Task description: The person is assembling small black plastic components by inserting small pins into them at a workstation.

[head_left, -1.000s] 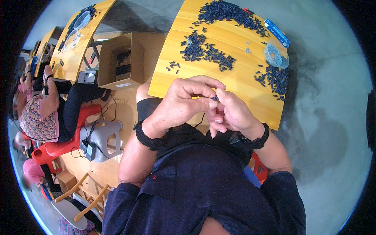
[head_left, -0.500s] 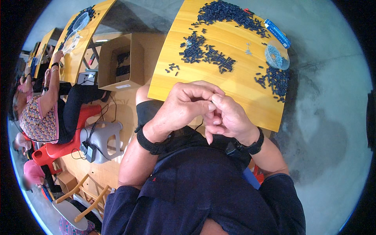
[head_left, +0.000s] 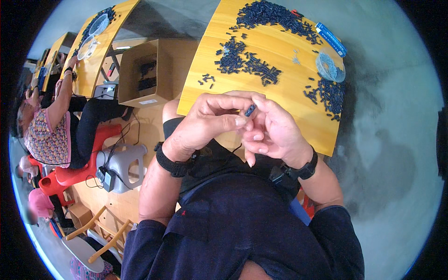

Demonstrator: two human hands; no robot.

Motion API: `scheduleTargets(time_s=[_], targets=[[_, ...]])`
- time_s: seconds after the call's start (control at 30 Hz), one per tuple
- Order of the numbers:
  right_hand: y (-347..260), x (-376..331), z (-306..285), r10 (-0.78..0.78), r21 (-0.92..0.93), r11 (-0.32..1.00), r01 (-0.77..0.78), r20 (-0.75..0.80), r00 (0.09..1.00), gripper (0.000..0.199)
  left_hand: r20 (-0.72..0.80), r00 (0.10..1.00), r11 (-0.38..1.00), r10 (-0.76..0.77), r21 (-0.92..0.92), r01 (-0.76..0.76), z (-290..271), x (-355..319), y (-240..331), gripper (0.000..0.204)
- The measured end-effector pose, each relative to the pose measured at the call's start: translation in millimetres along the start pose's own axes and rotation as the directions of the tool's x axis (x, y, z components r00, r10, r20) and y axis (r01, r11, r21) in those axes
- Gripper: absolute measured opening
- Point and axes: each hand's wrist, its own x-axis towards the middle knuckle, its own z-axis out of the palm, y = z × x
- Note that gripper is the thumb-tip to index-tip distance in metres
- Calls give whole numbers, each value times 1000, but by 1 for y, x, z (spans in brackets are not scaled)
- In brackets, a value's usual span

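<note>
My left hand [head_left: 207, 120] and my right hand [head_left: 275, 131] meet close to my chest, just in front of the near edge of a yellow wooden table [head_left: 280, 70]. Between their fingertips sits one small dark blue part [head_left: 250, 110]; the fingers of both hands touch it. Which hand carries its weight I cannot tell. Both wrists wear black bands. Heaps of the same small dark parts [head_left: 268, 14] lie across the table, with a smaller scatter [head_left: 242, 63] in the middle and another [head_left: 326, 91] at the right.
A clear round dish [head_left: 330, 67] and a blue flat packet [head_left: 331, 39] lie on the table's right side. An open cardboard box [head_left: 142, 74] stands on the floor to the left. Another person [head_left: 51, 126] sits at the neighbouring yellow table, near red and grey stools.
My hands have shifted slightly and the fingers opened a little, so the small dark part now shows between the fingertips. The person at left has lowered an arm.
</note>
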Motion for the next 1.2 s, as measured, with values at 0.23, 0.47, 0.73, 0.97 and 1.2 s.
scheduleTargets(time_s=[0.23, 0.47, 0.73, 0.97, 1.2], targets=[[4, 1, 0, -6, -90, 996, 6, 5, 1000, 41, -11, 1000, 987, 19, -157, -21, -3, -10, -11, 26], [3, -1, 5, -5, -126, 992, 7, 18, 1000, 46, 32, 999, 989, -33, -144, 37, -5, -12, -4, 28], [4, -2, 7, -4, -107, 994, 8, 33, 999, 47, 8, 997, 989, 78, -124, -76, -4, -7, -13, 25], [2, -6, 1, 89, -86, 992, -92, -32, 995, 48, 20, 999, 998, 40, 50, -41, 2, -3, -4, 17], [14, -4, 9, 14, -200, 979, -44, -149, 989, 45, -30, 999, 999, -27, 19, 28, 6, -6, -3, 19]])
